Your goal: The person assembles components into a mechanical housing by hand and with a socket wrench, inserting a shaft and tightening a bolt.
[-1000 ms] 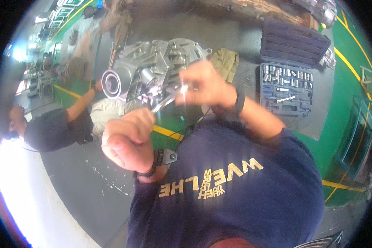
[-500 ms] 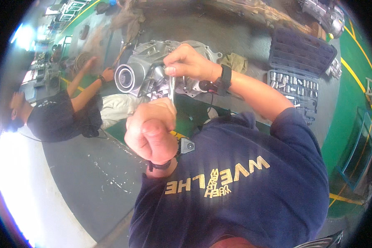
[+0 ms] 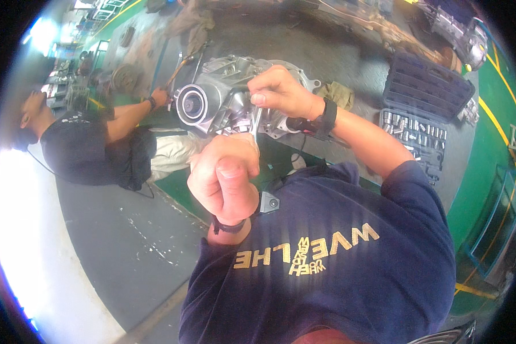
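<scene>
A shiny metal wrench point(image 3: 257, 121) is gripped by both my hands. My left hand point(image 3: 225, 179) is closed in a fist round its near end, thumb toward me. My right hand point(image 3: 284, 92) pinches its far end with curled fingers. Just beyond lies a silver cast-metal gearbox housing point(image 3: 230, 103) with a round ringed opening on its left. The wrench crosses in front of the housing's near side; whether it sits on a bolt is hidden by my hands.
At left, a co-worker in a dark shirt point(image 3: 86, 146) reaches toward the housing. An open socket set case point(image 3: 414, 135) lies on the right of the bench, near a cloth point(image 3: 336, 95). Another metal unit point(image 3: 456, 34) stands at the far right.
The whole view has shifted, so the housing and my hands appear further right. My grip on the wrench stays the same. The co-worker's raised arm has come down toward the housing.
</scene>
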A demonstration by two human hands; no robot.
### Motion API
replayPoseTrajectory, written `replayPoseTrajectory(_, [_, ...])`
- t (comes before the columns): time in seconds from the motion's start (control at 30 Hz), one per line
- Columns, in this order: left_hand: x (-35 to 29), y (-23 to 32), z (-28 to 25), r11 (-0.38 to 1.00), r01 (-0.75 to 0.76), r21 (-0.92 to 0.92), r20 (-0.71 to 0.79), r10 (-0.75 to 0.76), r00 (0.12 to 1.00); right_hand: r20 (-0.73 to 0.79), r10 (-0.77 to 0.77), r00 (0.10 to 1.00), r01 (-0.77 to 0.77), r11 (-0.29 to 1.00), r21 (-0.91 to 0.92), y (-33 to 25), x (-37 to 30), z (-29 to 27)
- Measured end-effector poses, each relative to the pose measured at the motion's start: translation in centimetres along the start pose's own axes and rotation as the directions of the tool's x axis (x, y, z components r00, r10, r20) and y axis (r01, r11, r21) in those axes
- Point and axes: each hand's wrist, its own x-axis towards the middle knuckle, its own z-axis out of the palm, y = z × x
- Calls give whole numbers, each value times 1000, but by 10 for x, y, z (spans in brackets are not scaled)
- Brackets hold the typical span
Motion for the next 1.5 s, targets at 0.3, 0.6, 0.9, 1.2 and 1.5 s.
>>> replayPoseTrajectory(0.3, [-1,0,-7,998,15,-57,0,-15,1000,41,28,999,-27,999,-17,2,-1,-2])
replayPoseTrajectory(0.6, [-1,1,-9,995,30,-91,-3,-31,1000,17,-24,1000,24,1000,3,4,0,1])
replayPoseTrajectory(0.9, [2,0,-5,995,29,-90,15,-28,999,40,27,999,-26,999,-28,2,0,-2])
replayPoseTrajectory(1.2, [19,-12,-12,976,61,-207,-64,-76,995,-28,-4,1000,2,998,-56,6,-20,-7])
replayPoseTrajectory(1.5, [14,2,-1,971,151,-185,109,-133,985,123,-105,987,113,992,-57,-18,-78,93])
